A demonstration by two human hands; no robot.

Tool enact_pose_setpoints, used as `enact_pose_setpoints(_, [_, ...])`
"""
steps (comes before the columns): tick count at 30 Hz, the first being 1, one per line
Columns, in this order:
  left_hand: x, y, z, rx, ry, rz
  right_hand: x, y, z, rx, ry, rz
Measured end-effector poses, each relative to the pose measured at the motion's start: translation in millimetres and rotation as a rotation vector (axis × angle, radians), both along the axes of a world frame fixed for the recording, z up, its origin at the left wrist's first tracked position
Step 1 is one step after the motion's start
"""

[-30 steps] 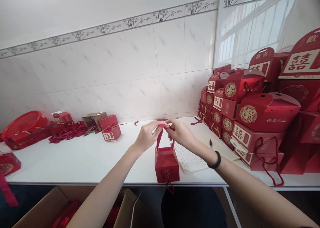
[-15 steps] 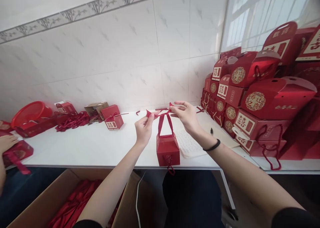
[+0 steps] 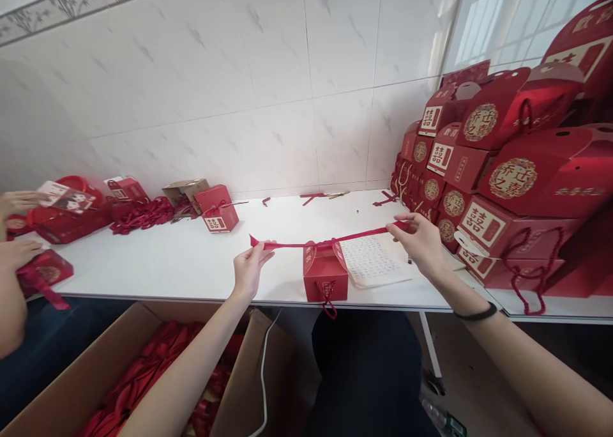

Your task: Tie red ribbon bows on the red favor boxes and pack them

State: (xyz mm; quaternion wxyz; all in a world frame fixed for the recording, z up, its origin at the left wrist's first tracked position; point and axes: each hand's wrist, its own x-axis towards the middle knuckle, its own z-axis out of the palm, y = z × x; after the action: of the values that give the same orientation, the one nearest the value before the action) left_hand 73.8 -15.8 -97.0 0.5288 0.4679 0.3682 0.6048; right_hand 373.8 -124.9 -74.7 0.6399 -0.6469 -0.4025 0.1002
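A small red gift box (image 3: 325, 278) stands at the front edge of the white table, with a red cord loop (image 3: 329, 309) hanging from its near side. A red ribbon (image 3: 366, 234) runs across the top of the box and looks knotted there. My left hand (image 3: 249, 268) pinches one end of the ribbon, left of the box. The other end is pinched in my right hand (image 3: 420, 240), over to the right. The ribbon is stretched out nearly straight between the two hands.
Stacked red boxes (image 3: 514, 178) fill the right side. A handwritten notebook (image 3: 378, 258) lies beside the gift box. Another red box (image 3: 216, 208) and ribbon pile (image 3: 143, 216) stand left. A co-worker's hand (image 3: 22, 253) touches a box (image 3: 45, 272). Below is a carton (image 3: 239, 367) of red material.
My hands have moved apart and down, pulling the ribbon from raised loops to a tight line on the box top. At far left, the co-worker's other hand now holds up a printed card.
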Motion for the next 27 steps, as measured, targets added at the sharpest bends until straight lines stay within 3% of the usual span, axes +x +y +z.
enact_pose_setpoints(3, [-7.4, -0.4, -12.6, -0.06, 0.024, 0.008, 6.0, -7.3, -11.0, -0.052, 0.115, 0.051])
enact_pose_setpoints(8, [-17.2, 0.4, -28.1, -0.124, 0.074, 0.033, 17.1, -14.7, -27.1, -0.048, 0.475, 0.269])
enact_pose_setpoints(13, [-28.4, 9.8, -39.9, -0.117, 0.195, 0.061, 28.4, -21.3, -41.3, -0.112, 0.465, 0.322])
enact_pose_setpoints(16, [-35.9, 14.5, -43.7, -0.07, 0.432, 0.078, 32.7, -26.6, -49.9, -0.164, 0.478, 0.297])
enact_pose_setpoints(19, [-42.2, 16.6, -42.0, -0.034, 0.625, 0.045, 37.1, -30.0, -57.1, -0.29, 0.33, 0.292])
enact_pose_setpoints(22, [-41.2, 16.9, -31.4, 0.05, 0.692, 0.048, 37.1, -26.8, -56.1, -0.416, -0.004, 0.255])
enact_pose_setpoints(25, [-26.4, 14.9, -13.2, 0.229, 0.768, 0.088, 23.6, -14.1, -44.3, -0.354, -0.253, 0.23])
enact_pose_setpoints(27, [-10.2, 11.8, -0.9, 0.302, 0.81, -0.089, 7.5, -2.0, -34.3, -0.282, -0.3, 0.33])
